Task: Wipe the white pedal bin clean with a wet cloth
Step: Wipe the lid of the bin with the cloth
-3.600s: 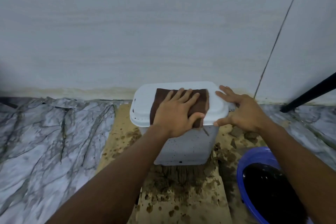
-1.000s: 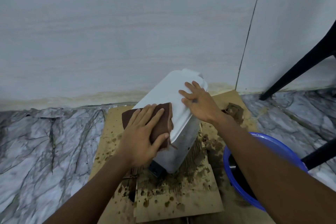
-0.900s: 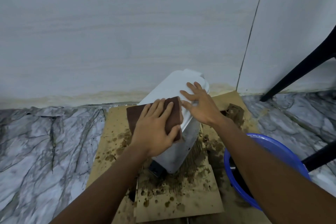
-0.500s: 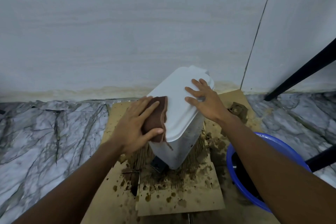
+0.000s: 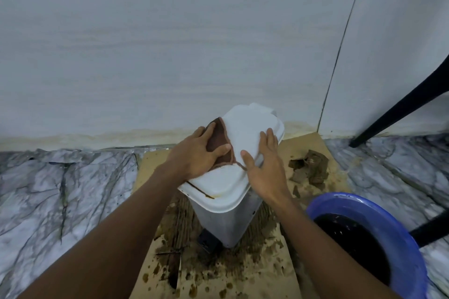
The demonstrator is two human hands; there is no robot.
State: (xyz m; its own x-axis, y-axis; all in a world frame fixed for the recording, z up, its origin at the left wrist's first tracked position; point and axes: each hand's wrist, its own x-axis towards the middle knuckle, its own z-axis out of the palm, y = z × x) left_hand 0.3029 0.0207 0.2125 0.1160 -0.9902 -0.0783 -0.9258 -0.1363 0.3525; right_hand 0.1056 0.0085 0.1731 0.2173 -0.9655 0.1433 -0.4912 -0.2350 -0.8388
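The white pedal bin (image 5: 229, 211) stands on stained cardboard (image 5: 255, 272), its lid running away from the person. The left hand (image 5: 198, 153) presses the brown cloth (image 5: 222, 148) flat at the lid's left edge; the right hand (image 5: 263, 167), fingers spread, steadies the opposite edge. A dirty streak lies just nearer than the left hand.

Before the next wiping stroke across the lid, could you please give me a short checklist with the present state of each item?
1. Brown cloth under left hand, on the lid: ok.
2. Right hand steadying the white pedal bin: ok.
3. Lid clean: not ok, dark streak near its front edge.
4. Blue basin within reach: ok.
5. Cloth wet enough: cannot tell.
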